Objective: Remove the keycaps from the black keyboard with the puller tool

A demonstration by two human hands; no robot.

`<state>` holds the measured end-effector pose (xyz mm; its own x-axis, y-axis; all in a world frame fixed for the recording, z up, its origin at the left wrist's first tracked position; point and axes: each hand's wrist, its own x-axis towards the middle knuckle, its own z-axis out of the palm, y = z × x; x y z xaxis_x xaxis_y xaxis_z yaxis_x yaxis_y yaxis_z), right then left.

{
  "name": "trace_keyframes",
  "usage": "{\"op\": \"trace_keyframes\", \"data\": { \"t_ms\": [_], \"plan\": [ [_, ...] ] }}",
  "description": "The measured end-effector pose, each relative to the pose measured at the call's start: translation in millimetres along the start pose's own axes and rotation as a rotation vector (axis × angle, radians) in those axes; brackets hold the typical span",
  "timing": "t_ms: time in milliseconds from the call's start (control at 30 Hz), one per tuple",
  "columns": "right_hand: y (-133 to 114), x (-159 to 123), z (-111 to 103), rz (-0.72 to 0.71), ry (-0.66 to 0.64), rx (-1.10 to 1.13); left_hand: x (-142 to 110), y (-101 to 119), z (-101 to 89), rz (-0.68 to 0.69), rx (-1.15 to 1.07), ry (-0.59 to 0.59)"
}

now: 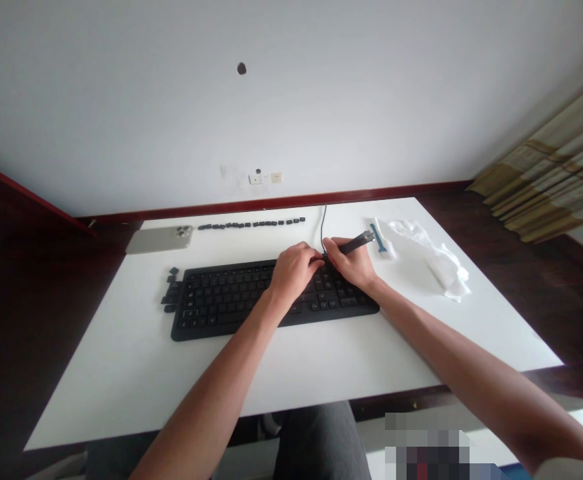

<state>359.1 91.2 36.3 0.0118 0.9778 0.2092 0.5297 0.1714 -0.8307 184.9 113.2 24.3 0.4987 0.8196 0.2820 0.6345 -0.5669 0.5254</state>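
Note:
A black keyboard (pixel 226 293) lies on the white table in front of me, with some key positions at its left end showing no keycaps. My right hand (pixel 352 265) is closed round a dark, slim tool with a lighter end (pixel 357 242), held like a pen over the keyboard's upper right; its working tip is hidden by the fingers. Close beside it, my left hand (pixel 294 272) has its fingers pinched together at the keyboard's top edge. Whatever those fingers hold is too small to make out.
Loose black keycaps (pixel 259 224) form a row along the table's back, and several more (pixel 173 292) lie left of the keyboard. A phone (pixel 159 240) rests at the back left. On the right are a blue-and-white tool (pixel 379 239) and crumpled white plastic (pixel 436 257). A cable (pixel 323 223) runs backward.

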Motion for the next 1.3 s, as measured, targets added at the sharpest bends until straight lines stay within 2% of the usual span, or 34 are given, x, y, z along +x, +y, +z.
{"op": "trace_keyframes", "data": {
  "t_ms": [100, 233, 400, 500, 667, 833, 1000, 1133, 1300],
  "plan": [
    [-3.4, -1.1, 0.0, 0.027, -0.003, 0.048, 0.2, 0.9, -1.8, -0.007, 0.002, -0.017],
    [-4.5, -1.7, 2.6, 0.058, 0.051, 0.166, 0.2, 2.4, -3.5, 0.004, 0.002, -0.035],
    [2.2, 1.4, 2.1, 0.044, 0.129, 0.204, 0.6, 3.4, -4.6, 0.028, 0.012, -0.047],
    [6.7, 4.0, 0.1, 0.045, 0.175, 0.134, 1.0, 4.2, -5.7, 0.047, 0.022, -0.053],
    [5.1, 5.8, -2.3, 0.026, 0.171, 0.011, 0.6, 5.1, -9.7, 0.045, 0.004, -0.064],
    [10.5, 15.6, -17.9, -0.019, 0.171, -0.034, 1.5, 6.4, -10.4, 0.051, 0.006, -0.071],
    [37.2, 32.0, -30.5, 0.102, 0.026, 0.227, 3.2, 15.4, -4.9, 0.033, 0.142, -0.082],
    [52.4, 38.6, -28.7, 0.19, 0.087, 0.372, -1.0, 27.4, 1.6, 0.07, 0.31, -0.079],
    [56.5, 40.6, -27.1, 0.189, 0.08, 0.404, -7.7, 38.4, 8.6, 0.012, 0.44, -0.059]
  ]
}}
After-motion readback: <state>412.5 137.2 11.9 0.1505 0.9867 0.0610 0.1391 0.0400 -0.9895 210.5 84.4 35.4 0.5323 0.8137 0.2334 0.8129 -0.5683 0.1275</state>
